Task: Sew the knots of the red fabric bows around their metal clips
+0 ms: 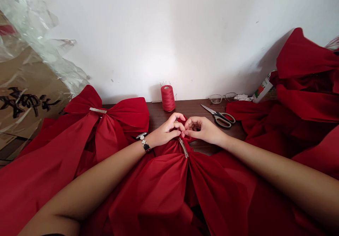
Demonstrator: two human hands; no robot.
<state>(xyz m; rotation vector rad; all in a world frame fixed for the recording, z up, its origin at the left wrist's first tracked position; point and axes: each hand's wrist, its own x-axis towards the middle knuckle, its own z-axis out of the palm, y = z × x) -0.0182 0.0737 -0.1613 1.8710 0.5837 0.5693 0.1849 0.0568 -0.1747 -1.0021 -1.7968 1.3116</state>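
Closest in, a big red cloth bow (164, 183) lies under both forearms, its wide loops spread over the table edge and a long metal clip (183, 147) sitting upright at its centre. Just above that clip, the left hand (166, 130) is curled nearly shut, thumb and fingers pinching a small fold of the bow's red cloth. It wears a ring and a dark watch (143, 142) with a silver face. The right hand (203, 130) is half curled, with a gap inside the fingers, and its fingertips rest on the same fold, touching the left hand; whether it truly grips the cloth, I can't tell. To the left sits a second red bow (119, 119) with its own metal clip, and a heap of red cloth (304, 87) rises on the right. On the dark wooden table (193, 107) lie scissors (221, 117), a spool of red thread (168, 98) stuck with pins, and glasses (222, 98). A cardboard box (23, 101) under plastic wrap (34, 27) leans at far left, beside a white wall (172, 34)
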